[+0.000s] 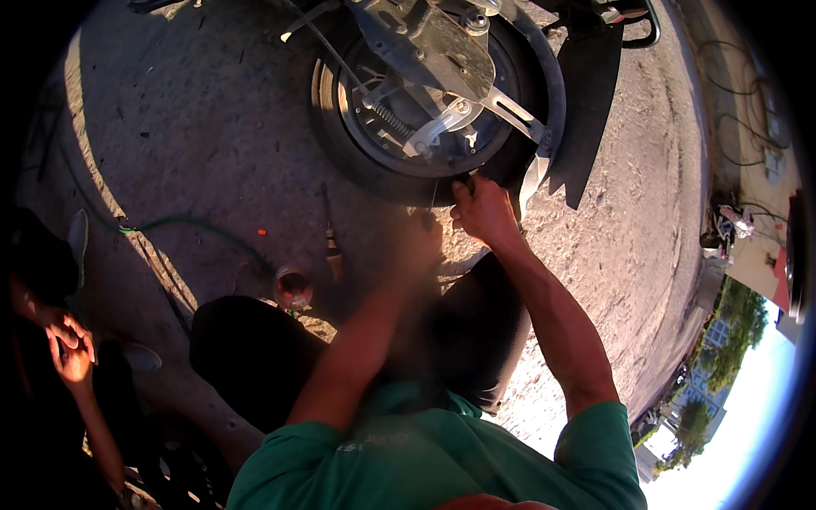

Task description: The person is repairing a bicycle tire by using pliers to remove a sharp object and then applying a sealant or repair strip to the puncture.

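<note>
A motor-scooter wheel with a black tyre (374,174) stands in front of me, with a silver metal arm and a coil spring beside its hub. My right hand (484,211) is at the tyre's near edge, its fingers curled closed; whatever they pinch is hidden. Just left of it, my left hand (416,240) is smeared by motion, low in front of the tyre. A thin straight shaft (435,195) shows between the left hand and the tyre; its kind cannot be made out.
On the ground to the left lie a long-shafted tool (331,242), a small orange-red piece (263,232) and a green hose (191,220). A round reddish container (292,289) stands by my left knee. Another person's clasped hands (72,347) are at far left. A black mudguard flap (588,110) hangs behind the wheel.
</note>
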The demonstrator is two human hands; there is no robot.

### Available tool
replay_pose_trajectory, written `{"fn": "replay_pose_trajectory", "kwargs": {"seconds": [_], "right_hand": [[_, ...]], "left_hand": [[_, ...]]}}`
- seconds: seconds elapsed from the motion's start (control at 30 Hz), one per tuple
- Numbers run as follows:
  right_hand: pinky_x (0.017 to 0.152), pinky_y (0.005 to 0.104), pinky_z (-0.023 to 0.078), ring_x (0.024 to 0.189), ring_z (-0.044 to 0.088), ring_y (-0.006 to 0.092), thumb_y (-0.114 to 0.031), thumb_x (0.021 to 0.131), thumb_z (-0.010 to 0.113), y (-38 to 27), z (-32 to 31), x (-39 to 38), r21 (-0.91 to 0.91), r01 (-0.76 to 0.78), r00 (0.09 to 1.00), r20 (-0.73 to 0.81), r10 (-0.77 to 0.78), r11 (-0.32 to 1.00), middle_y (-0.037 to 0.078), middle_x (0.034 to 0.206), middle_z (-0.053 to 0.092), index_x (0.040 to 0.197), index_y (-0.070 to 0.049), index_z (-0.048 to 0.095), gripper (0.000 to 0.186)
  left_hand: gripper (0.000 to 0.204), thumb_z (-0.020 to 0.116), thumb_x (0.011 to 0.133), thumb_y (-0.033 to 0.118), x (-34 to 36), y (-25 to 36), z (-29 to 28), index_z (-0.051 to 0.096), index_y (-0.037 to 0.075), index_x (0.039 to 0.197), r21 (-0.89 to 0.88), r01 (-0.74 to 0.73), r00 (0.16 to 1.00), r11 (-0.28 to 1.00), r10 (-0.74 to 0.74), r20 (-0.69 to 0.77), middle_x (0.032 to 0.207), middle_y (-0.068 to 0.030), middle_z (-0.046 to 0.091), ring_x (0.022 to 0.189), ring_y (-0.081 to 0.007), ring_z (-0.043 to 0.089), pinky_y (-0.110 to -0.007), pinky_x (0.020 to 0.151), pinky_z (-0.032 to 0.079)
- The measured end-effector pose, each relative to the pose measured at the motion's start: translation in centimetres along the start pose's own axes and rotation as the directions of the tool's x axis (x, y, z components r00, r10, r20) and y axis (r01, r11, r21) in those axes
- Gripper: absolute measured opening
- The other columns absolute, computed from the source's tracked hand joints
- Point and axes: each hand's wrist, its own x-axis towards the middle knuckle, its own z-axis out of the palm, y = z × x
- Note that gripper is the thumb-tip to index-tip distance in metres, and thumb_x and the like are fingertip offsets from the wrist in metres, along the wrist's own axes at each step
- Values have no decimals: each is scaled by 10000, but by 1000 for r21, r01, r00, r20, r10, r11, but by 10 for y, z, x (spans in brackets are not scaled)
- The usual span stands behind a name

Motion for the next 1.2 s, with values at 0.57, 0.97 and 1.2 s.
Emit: {"fn": "replay_pose_trajectory", "kwargs": {"seconds": [0.57, 0.97, 1.2], "right_hand": [[670, 356, 573, 665, 746, 191, -345, 1010, 619, -18, 45, 7, 72, -52, 996, -75, 57, 996, 121, 723, 754, 868, 29, 726, 414], [862, 489, 553, 949, 721, 404, -471, 946, 606, -39, 24, 8, 16, -309, 951, -4, 309, 951, 244, 946, 737, 969, 6, 757, 501], [769, 456, 568, 762, 763, 323, -411, 980, 634, -35, 0, 10, -204, -163, 987, -23, 162, 965, 182, 731, 741, 880, 53, 721, 483]], "left_hand": [[413, 707, 928, 324, 13, -8, -39, 722, -32, 1138, 60, -131, 990, 990, 133, -38, 1088, -288, 724, 1073, -449, 697, -480, 930, 554], [474, 639, 924, 312, -5, 9, -49, 668, -3, 1278, 96, -240, 971, 966, 239, 22, 1194, -262, 714, 1139, -431, 680, -479, 986, 539], [494, 630, 918, 322, -1, 11, -37, 663, 14, 1303, 25, 16, 1000, 1000, -16, -4, 1166, -288, 712, 1117, -439, 687, -489, 984, 543]]}}
